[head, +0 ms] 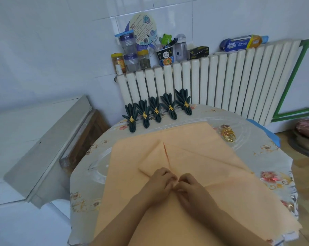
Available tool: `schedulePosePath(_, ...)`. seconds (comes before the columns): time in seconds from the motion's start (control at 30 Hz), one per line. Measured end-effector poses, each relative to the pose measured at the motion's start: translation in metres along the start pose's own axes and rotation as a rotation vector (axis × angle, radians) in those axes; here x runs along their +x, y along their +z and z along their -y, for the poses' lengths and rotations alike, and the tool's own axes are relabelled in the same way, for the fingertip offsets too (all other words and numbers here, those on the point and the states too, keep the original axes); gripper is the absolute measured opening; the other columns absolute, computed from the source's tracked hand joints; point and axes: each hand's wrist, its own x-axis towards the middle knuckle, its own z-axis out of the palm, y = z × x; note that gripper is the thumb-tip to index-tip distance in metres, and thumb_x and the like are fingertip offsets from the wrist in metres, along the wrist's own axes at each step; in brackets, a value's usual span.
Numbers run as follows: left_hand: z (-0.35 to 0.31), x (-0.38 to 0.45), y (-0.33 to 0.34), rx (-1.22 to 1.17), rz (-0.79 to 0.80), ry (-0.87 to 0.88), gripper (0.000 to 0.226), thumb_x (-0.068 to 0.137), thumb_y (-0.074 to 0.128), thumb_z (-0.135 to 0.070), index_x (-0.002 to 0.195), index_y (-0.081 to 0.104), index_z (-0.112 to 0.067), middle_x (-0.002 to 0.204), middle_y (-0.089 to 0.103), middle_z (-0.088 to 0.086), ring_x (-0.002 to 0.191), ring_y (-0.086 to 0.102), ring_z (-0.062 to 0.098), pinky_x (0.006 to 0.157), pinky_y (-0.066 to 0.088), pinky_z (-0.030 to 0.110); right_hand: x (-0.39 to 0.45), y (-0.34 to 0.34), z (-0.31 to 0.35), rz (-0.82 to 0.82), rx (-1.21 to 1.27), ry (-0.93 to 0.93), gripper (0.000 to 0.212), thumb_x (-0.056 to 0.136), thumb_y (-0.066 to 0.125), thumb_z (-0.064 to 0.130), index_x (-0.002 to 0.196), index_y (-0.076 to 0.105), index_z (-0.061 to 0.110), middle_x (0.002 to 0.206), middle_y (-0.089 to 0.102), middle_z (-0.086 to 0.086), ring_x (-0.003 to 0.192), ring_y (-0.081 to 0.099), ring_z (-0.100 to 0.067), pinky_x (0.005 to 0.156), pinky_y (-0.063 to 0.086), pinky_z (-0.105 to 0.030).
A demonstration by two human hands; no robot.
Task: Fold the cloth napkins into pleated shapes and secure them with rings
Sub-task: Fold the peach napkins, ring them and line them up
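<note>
A large orange cloth napkin (194, 157) lies spread over the round table, with two corners folded in so their edges meet along a centre line. My left hand (160, 181) and my right hand (189, 187) sit side by side at the near end of that line, fingers curled and pinching the cloth. Several dark green pleated napkins (156, 110), each held by a gold ring, stand in a row at the table's far edge. A pile of loose gold rings (229, 134) rests to the right of the orange cloth.
The table (267, 153) has a floral plastic cover. A white radiator (221, 82) stands behind it, with jars, bottles and boxes on top. A grey-white cabinet (35, 148) is at the left. A cushioned stool (306, 132) sits at the far right.
</note>
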Motion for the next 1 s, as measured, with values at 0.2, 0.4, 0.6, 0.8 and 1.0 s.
schedulePosePath(0.2, -0.013, -0.005, 0.007, 0.123, -0.050, -0.038, 0.064, 0.086, 0.023, -0.051, 0.126, 0.057, -0.015, 0.124, 0.051, 0.005, 0.115, 0.044, 0.023, 0.098, 0.029, 0.025, -0.015, -0.033, -0.032, -0.002, -0.305, 0.034, 0.029, 0.070, 0.053, 0.034, 0.085, 0.076, 0.026, 0.090, 0.072, 0.010, 0.086, 0.069, -0.014, 0.078, 0.054, -0.027)
schedulePosePath(0.4, -0.032, -0.015, 0.011, 0.234, -0.071, -0.075, 0.080, 0.066, 0.008, -0.059, 0.128, 0.053, -0.035, 0.140, 0.040, 0.002, 0.123, 0.039, 0.024, 0.103, 0.024, 0.028, -0.013, -0.044, -0.038, 0.076, -0.393, 0.001, 0.039, 0.074, 0.041, 0.036, 0.089, 0.076, 0.031, 0.092, 0.073, 0.014, 0.085, 0.070, -0.011, 0.073, 0.055, -0.025)
schedulePosePath(0.6, -0.042, -0.012, 0.015, 0.167, -0.165, -0.147, 0.024, 0.086, 0.056, -0.046, 0.103, 0.067, -0.034, 0.132, 0.048, -0.007, 0.119, 0.043, 0.019, 0.100, 0.029, 0.025, -0.003, -0.059, -0.040, 0.152, -0.348, -0.014, 0.024, 0.088, 0.056, 0.030, 0.103, 0.073, 0.027, 0.111, 0.068, 0.009, 0.106, 0.062, -0.013, 0.090, 0.046, -0.023)
schedulePosePath(0.8, -0.049, -0.011, 0.015, 0.121, -0.242, -0.134, 0.018, 0.088, 0.059, -0.036, 0.098, 0.069, -0.025, 0.116, 0.061, -0.010, 0.110, 0.049, 0.020, 0.090, 0.037, 0.029, 0.001, -0.067, -0.047, 0.170, -0.526, -0.091, 0.012, 0.054, 0.073, 0.029, 0.065, 0.072, 0.032, 0.067, 0.068, 0.016, 0.063, 0.066, -0.005, 0.055, 0.050, -0.018)
schedulePosePath(1.0, -0.050, -0.022, 0.014, -0.002, -0.304, -0.142, 0.012, 0.087, 0.060, -0.028, 0.089, 0.069, -0.021, 0.090, 0.069, -0.004, 0.095, 0.056, 0.016, 0.077, 0.040, 0.027, 0.002, -0.082, -0.046, 0.077, -0.705, -0.021, 0.034, 0.034, 0.087, 0.013, 0.052, 0.060, 0.021, 0.048, 0.054, 0.004, 0.048, 0.054, -0.020, 0.051, 0.042, -0.023)
